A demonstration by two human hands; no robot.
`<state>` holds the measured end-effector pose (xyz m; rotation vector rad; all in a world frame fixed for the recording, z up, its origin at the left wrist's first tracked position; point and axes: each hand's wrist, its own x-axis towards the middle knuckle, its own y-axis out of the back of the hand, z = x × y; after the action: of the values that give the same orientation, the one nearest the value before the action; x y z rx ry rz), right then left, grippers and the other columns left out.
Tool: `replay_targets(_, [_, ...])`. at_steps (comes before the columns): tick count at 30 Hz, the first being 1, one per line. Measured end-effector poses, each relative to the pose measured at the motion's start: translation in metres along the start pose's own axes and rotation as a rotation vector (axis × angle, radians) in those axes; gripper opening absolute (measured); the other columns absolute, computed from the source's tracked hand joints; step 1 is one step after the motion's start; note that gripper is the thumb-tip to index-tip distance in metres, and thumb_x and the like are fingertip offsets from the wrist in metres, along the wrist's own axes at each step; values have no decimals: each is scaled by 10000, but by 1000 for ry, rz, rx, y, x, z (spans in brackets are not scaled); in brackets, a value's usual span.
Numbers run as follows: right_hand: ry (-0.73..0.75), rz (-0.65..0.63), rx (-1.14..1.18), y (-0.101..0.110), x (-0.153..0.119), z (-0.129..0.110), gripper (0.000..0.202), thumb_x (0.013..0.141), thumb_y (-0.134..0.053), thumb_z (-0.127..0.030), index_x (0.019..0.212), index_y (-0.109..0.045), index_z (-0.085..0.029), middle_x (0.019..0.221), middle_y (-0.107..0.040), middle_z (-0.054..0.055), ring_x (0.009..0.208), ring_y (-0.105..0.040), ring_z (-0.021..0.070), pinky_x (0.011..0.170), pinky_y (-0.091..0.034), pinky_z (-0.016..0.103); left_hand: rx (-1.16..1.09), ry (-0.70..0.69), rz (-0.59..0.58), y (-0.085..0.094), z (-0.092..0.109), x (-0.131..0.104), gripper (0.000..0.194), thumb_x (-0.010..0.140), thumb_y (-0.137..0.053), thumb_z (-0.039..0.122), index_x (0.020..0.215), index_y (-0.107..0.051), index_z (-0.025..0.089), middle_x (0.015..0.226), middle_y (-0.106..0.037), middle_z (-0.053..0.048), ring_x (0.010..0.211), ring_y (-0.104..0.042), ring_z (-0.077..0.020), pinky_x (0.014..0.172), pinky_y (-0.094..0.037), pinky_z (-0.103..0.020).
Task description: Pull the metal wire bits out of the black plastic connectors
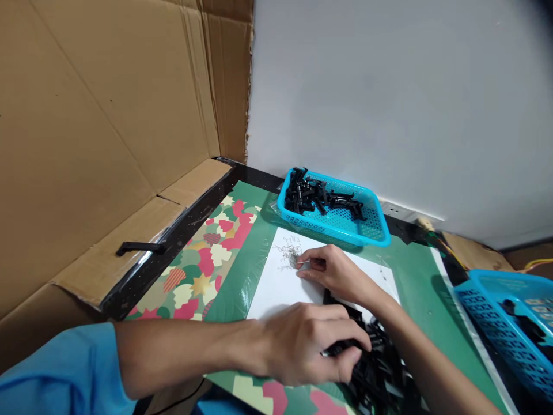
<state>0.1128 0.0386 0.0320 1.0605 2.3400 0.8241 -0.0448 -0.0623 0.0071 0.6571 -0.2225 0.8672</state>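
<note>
My left hand (309,343) is curled closed around a black plastic piece (343,347), just over a heap of similar black plastic parts (380,369). Farther back, my right hand (334,271) has its thumb and fingertips drawn together at the edge of a small pile of thin, wiry metal bits (288,252). Between those fingertips shows a slim pale line, too small to name. The pile lies on a white sheet (270,291), which my forearms and the heap partly cover.
A blue basket (345,231) of black parts stands against the wall. Another blue basket (488,323) is at the right. One black part (140,248) lies on the cardboard ledge at the left. Cardboard walls (129,86) close off the left side; a power socket (395,210) is behind.
</note>
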Motion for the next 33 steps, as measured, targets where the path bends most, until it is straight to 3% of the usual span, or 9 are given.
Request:
replay_targets(6, [37,-21,-46,-1,-4,-6,121,929,-673,-215,911,-786,-176,846,-760,32,719,-590,169,677,-445,294,-55,24,24,4,5,0,321,1010,-561,227,1239,-754,110,1091,-762,-151,909,-739,-215,875,-610,-317])
replay_targets(9, [34,-50,-79,-1,-5,-8,109,946,-666,-216,883,-748,-180,812,-740,21,698,-565,154,654,-424,286,-34,-6,-31,4,3,-2,363,1037,-516,237,1283,-752,113,1144,-754,-167,940,-731,-232,882,-613,-342])
replay_targets(14, [8,-51,-23,12,-13,-9,155,992,-644,-266,887,-707,-170,802,-701,25,703,-533,150,624,-411,274,-34,-53,-129,5,-2,-8,408,1061,-515,268,1410,-720,216,1273,-703,-166,998,-725,-222,883,-613,-338])
replay_targets(16, [-7,8,36,22,-21,-3,173,1006,-654,-316,926,-706,-171,833,-690,31,726,-544,155,630,-424,272,-76,-12,-64,8,-1,-8,425,1084,-486,289,1447,-694,218,1246,-692,-162,980,-710,-211,899,-603,-343])
replay_targets(19, [6,163,181,38,-39,10,243,990,-713,-423,957,-698,-182,867,-674,37,778,-576,170,678,-456,277,-173,89,181,15,2,-3,415,1109,-465,353,1445,-664,212,1180,-681,-135,979,-664,-211,925,-571,-359])
replay_targets(22, [7,311,291,47,-60,22,254,975,-746,-447,952,-695,-199,890,-661,36,785,-578,168,699,-461,278,-265,235,454,20,1,6,366,1113,-485,429,1351,-661,215,1196,-671,-103,1023,-628,-208,945,-522,-348])
replay_targets(24, [-4,346,313,47,-72,24,252,967,-760,-445,932,-700,-203,890,-653,40,779,-573,171,689,-458,280,-306,339,520,22,-2,12,362,1116,-473,468,1241,-692,208,1123,-664,-80,995,-612,-197,907,-496,-324])
replay_targets(28, [1,331,352,33,-83,15,251,950,-782,-439,903,-702,-206,857,-640,39,739,-548,169,659,-445,284,-325,432,431,23,-9,18,401,1100,-500,503,1084,-760,198,1014,-617,-52,898,-574,-175,791,-446,-293])
replay_targets(33, [16,329,381,15,-78,3,256,952,-780,-439,887,-706,-203,820,-636,25,693,-514,150,646,-433,278,-299,438,337,20,-13,18,328,1061,-596,464,1132,-770,194,1052,-620,-56,962,-584,-187,817,-434,-299])
